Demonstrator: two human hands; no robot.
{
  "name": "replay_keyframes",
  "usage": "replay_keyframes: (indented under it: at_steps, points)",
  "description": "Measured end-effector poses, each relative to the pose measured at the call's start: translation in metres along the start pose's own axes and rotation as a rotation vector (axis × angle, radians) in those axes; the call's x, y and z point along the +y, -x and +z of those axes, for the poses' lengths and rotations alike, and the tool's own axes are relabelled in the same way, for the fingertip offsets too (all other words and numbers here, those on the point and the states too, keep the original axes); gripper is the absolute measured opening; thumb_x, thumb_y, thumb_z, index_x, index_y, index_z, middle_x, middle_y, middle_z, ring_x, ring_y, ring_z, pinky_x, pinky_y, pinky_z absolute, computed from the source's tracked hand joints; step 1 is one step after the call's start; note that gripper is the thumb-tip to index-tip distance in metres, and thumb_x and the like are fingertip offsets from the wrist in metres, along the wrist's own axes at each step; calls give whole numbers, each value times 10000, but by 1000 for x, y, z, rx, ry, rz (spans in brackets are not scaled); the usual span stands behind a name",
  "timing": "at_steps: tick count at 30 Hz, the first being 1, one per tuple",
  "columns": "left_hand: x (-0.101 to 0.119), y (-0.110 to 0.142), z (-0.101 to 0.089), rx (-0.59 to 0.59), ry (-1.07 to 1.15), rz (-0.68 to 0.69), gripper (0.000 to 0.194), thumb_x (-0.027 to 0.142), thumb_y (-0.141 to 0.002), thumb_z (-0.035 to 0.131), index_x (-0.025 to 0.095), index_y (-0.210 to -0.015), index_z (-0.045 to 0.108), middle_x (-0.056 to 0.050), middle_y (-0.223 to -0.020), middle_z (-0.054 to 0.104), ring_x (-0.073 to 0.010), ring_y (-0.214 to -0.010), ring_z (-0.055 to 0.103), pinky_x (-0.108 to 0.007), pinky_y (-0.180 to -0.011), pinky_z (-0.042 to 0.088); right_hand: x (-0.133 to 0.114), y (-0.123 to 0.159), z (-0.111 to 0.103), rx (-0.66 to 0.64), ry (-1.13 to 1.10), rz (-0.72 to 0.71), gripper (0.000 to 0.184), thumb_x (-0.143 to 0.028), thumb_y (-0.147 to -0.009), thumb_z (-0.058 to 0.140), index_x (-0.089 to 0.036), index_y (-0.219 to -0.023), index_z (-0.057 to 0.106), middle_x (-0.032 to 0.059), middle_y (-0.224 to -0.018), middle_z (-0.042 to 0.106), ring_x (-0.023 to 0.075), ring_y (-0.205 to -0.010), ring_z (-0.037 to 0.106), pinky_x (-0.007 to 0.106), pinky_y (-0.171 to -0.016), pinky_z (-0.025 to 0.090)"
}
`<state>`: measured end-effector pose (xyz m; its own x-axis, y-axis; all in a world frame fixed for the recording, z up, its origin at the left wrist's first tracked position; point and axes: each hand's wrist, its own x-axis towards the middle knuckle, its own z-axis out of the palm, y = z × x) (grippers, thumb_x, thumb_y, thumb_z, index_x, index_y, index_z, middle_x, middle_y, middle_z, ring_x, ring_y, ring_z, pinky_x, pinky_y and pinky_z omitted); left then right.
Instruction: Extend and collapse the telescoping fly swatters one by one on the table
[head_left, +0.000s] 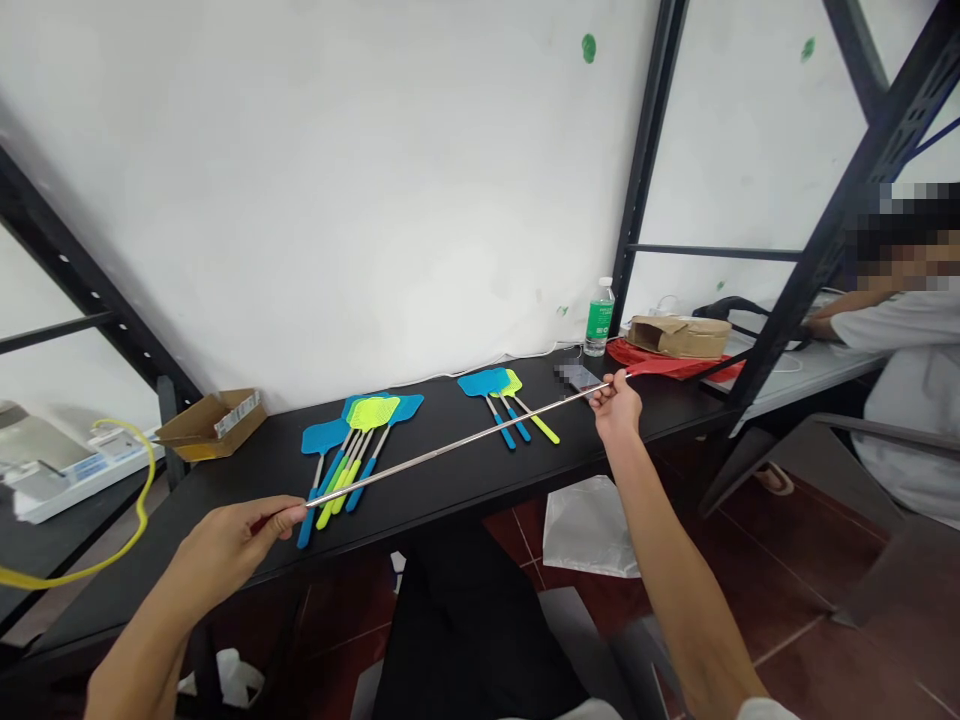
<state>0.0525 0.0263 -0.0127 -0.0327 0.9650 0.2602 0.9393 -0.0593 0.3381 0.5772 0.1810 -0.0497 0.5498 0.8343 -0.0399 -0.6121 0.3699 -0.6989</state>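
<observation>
Closest to the camera, the left hand (pixel 225 545) is closed around one end of a long steel rod (pixel 450 445), and the right hand (pixel 616 408) pinches it near the other end, so the rod stretches taut-looking and slanted across the black table (pixel 450 510). It passes above the swatters and does not seem to touch them. A dark red piece shows at the left end, and a red strip (pixel 645 367) runs on past the right hand; whether that strip belongs to the rod, I cannot tell.

Under the rod lies a bunch of blue and lime fly swatters (pixel 352 440), with three more (pixel 502 400) in a smaller group to the right. Beyond the right hand are a phone (pixel 577 378), a water bottle (pixel 599 318), a red bag (pixel 660 360) and a cardboard box (pixel 679 337). Another cardboard box (pixel 212 425) sits at the table's left end. To the right, a seated person (pixel 907 380) in a white shirt works at a separate surface.
</observation>
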Motion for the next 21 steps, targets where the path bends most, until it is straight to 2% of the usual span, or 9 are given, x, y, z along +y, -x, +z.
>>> replay_keyframes:
  at_steps: [3,4,7,9,11,14,17,19,21]
  points:
    - [-5,-1,1,-107,19,-22,380,564,-839,581,291,-1010,781,30,-760,757,-194,-726,649,-231,-653,427,0,-1,-1,-1,18,-15,431,-566,-916,614,-199,-710,520,-86,-493,402,68,-403,451,201,-404,370]
    - [-7,-1,1,-78,6,-36,374,558,-845,579,292,-1022,773,26,-788,768,-205,-759,659,-239,-675,435,1,0,0,-9,22,-22,432,-573,-912,616,-200,-714,520,-87,-497,403,68,-406,456,201,-408,374]
    - [-2,-1,0,44,-98,-39,346,562,-875,550,320,-1026,746,42,-877,781,-205,-750,654,-259,-682,442,3,2,0,-44,14,-23,428,-580,-900,629,-197,-732,535,-80,-517,428,71,-430,483,198,-417,381]
    - [11,-1,0,155,-173,43,352,544,-908,515,302,-1050,727,25,-994,772,-216,-789,655,-286,-720,460,4,3,1,-56,-3,0,425,-577,-901,630,-192,-740,550,-73,-527,451,71,-445,498,195,-416,379]
    - [31,0,3,306,-201,172,371,488,-938,492,240,-1118,702,-42,-1145,737,-267,-982,654,-338,-861,476,4,4,2,-53,-11,27,422,-569,-906,629,-187,-741,556,-68,-531,464,71,-451,505,192,-412,371]
    - [63,3,9,486,-147,210,360,425,-960,484,211,-1178,675,-82,-1197,700,-291,-1151,610,-393,-1025,431,3,5,4,-40,-18,45,412,-550,-923,617,-188,-738,553,-65,-532,465,73,-452,505,189,-404,354]
    - [81,6,16,381,104,143,370,482,-932,529,234,-1155,688,-47,-1046,734,-237,-960,675,-329,-878,505,1,5,6,-33,-55,49,398,-513,-964,574,-189,-734,547,-66,-529,454,73,-450,499,187,-405,344]
    - [81,5,22,233,310,57,413,536,-899,565,230,-1145,696,-32,-946,743,-215,-844,684,-295,-758,519,-1,6,7,-36,-79,49,397,-501,-977,558,-190,-731,542,-66,-528,446,74,-449,495,189,-406,340]
    - [76,1,26,142,484,-14,450,562,-878,591,204,-1130,700,-24,-855,733,-208,-793,674,-293,-729,521,-3,6,7,-48,-92,45,400,-510,-974,560,-194,-730,537,-66,-531,439,77,-451,493,193,-403,336]
